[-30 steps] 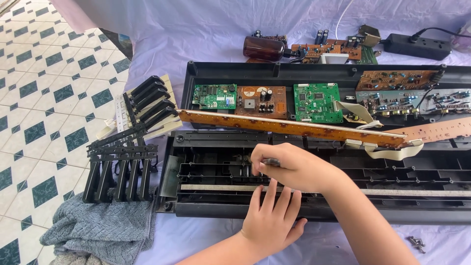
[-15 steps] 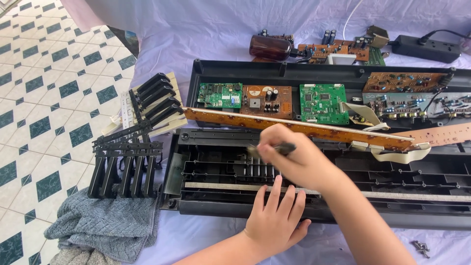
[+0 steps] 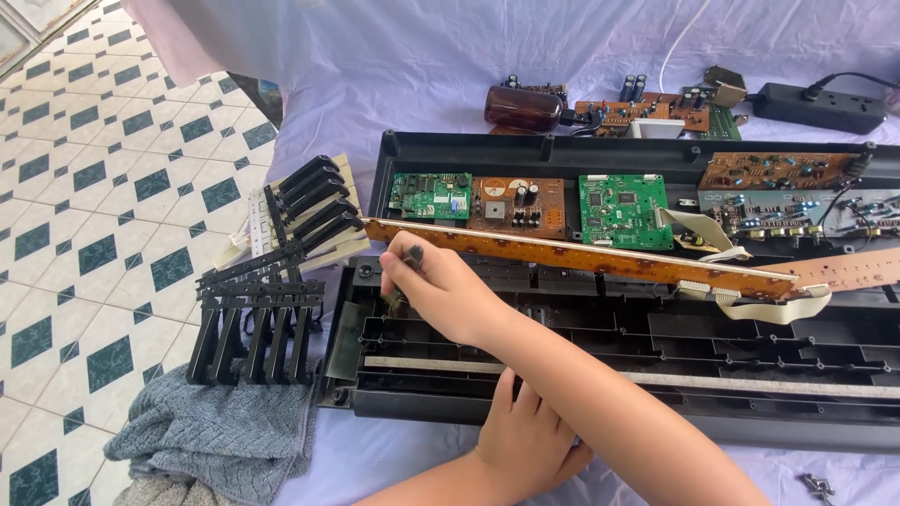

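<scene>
An opened black keyboard case [image 3: 656, 424] lies on a purple cloth. My right hand [image 3: 436, 286] reaches over its left end and is closed on a small dark-handled brush [image 3: 397, 298], whose bristles touch the case's inner ribs. My left hand [image 3: 527, 440] rests flat on the cloth at the case's front edge, fingers spread, partly under my right forearm. A long brown circuit strip [image 3: 581, 255] lies across the case just behind my right hand.
Green and brown circuit boards [image 3: 622, 211] sit in the rear case half. Black key sets [image 3: 253, 328] stand at the left on a grey towel [image 3: 216, 431]. A brown bottle [image 3: 520, 105], loose boards and a power strip [image 3: 816, 105] lie behind. Small screws [image 3: 816, 483] lie front right.
My right hand has moved left along the case with the brush, from the middle to the left end. My left hand stays pressed at the front edge.
</scene>
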